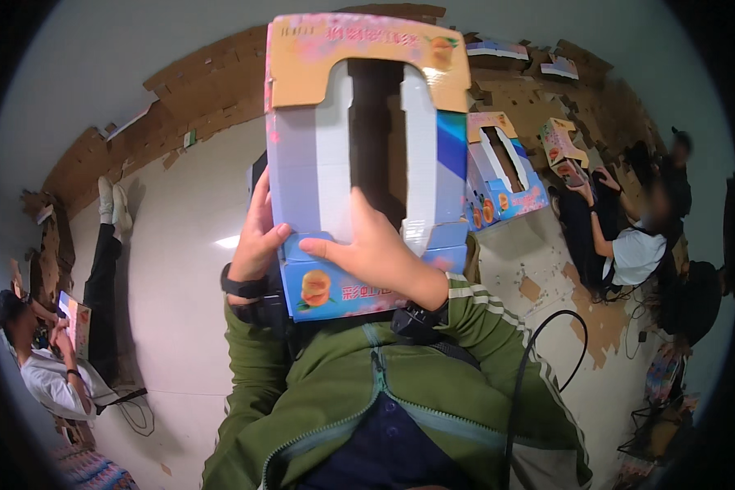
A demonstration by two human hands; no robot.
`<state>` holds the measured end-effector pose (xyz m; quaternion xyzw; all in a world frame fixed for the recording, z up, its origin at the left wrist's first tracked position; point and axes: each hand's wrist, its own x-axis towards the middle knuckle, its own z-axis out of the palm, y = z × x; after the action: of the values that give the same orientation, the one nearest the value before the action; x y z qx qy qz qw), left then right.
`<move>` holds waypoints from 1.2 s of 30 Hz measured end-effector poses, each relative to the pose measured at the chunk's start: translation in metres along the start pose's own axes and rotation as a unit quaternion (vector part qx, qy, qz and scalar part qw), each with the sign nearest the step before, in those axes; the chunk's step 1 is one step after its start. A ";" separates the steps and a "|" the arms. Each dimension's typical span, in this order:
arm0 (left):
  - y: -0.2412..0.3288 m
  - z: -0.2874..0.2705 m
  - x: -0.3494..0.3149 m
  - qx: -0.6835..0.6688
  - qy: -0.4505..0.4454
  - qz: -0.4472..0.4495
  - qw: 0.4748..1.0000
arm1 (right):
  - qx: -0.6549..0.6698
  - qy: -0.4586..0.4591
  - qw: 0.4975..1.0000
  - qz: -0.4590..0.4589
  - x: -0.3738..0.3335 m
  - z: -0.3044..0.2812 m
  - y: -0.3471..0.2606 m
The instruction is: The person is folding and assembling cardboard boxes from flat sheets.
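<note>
A fruit carton [305, 163] stands upright in front of my chest, printed in blue, lilac and orange with peaches. Its near side has a long gap between white inner flaps, and the dark, brown inside shows through. My left hand [257, 241] grips the carton's left edge near the lower corner, thumb on the front and fingers round the side. Across the lower front lies my right hand [380, 251], its thumb pressed on the blue flap. The right hand's other fingers reach into the gap, where their tips are hidden.
Another printed carton [527, 202] stands on the floor to the right. Seated people at right [637, 245] and left [53, 376] handle similar cartons. Cardboard sheets [212, 90] line the far wall. Scraps [531, 288] litter the floor, and a black cable [539, 331] loops beside my right arm.
</note>
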<state>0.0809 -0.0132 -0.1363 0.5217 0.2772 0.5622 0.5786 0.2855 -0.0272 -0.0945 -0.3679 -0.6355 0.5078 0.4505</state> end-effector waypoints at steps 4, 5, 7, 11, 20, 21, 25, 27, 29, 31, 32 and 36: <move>0.022 -0.019 -0.017 0.165 0.025 -0.181 0.969 | -0.212 -0.052 0.976 0.001 -0.014 -0.010 -0.018; 0.029 -0.021 -0.021 0.166 0.012 -0.164 0.972 | -0.244 -0.044 0.968 -0.039 -0.021 -0.016 -0.022; 0.045 -0.015 -0.032 0.321 0.103 -0.277 0.900 | -0.251 0.004 0.967 -0.046 -0.036 -0.041 -0.030; 0.096 0.021 -0.048 0.487 0.024 -0.014 0.873 | -0.296 0.193 0.935 -0.022 -0.043 -0.101 -0.025; 0.015 0.107 0.013 -0.008 0.045 -0.283 0.958 | -0.035 0.054 0.988 0.141 -0.052 -0.130 0.070; 0.003 0.108 0.020 -0.034 0.033 -0.336 0.941 | -0.037 0.049 0.989 0.137 -0.051 -0.128 0.076; -0.027 0.116 0.029 -0.120 0.004 -0.377 0.918 | 0.211 0.076 0.958 0.181 -0.048 -0.130 0.082; -0.032 0.121 0.033 -0.074 0.029 -0.421 0.904 | 0.262 0.046 0.950 0.166 -0.047 -0.132 0.081; -0.035 0.128 0.036 -0.078 0.023 -0.416 0.906 | 0.262 0.055 0.947 0.179 -0.047 -0.134 0.080; -0.034 0.133 0.036 -0.052 0.022 -0.361 0.931 | 0.261 0.059 0.946 0.185 -0.047 -0.133 0.081; -0.033 0.134 0.037 -0.067 0.004 -0.357 0.932 | 0.268 0.058 0.945 0.181 -0.047 -0.132 0.081; -0.030 0.136 0.037 -0.038 -0.031 -0.345 0.937 | 0.263 0.074 0.950 0.148 -0.048 -0.126 0.082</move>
<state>0.2234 -0.0133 -0.1128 0.3890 0.4006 0.3215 0.7647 0.4209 -0.0145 -0.1742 -0.3627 -0.3823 0.6893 0.4971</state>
